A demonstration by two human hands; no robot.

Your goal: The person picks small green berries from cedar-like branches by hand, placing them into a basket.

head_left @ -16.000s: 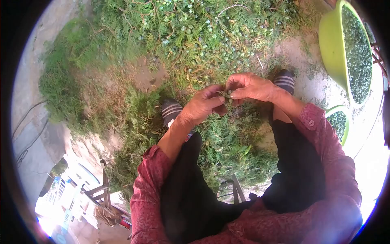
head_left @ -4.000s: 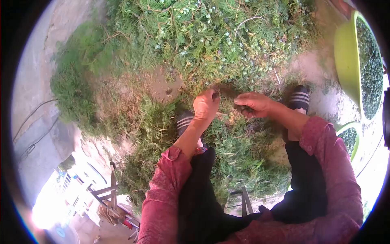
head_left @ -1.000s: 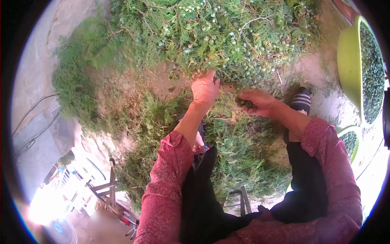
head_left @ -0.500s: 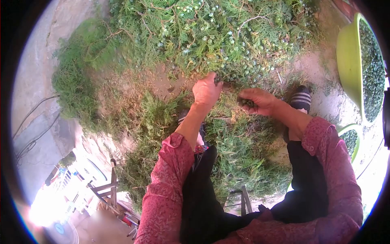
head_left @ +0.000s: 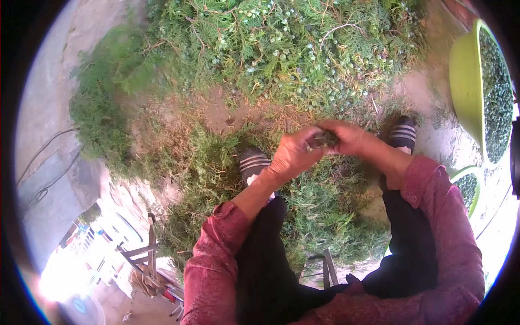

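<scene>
Strong glare (head_left: 62, 276) whitens the floor's lower-left corner, near a wooden frame (head_left: 151, 246). A dark cable (head_left: 47, 149) curves across grey paving (head_left: 46, 189) along the left side.

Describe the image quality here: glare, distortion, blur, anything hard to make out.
Head view: strong fisheye curve with a black, blue-fringed rim; lower-left corner blown out to white, washing over the white clutter there; ground at the right edge overexposed beside the large green basin; left hand slightly soft, and the small dark bits between it and the right hand too indistinct to count.
</scene>
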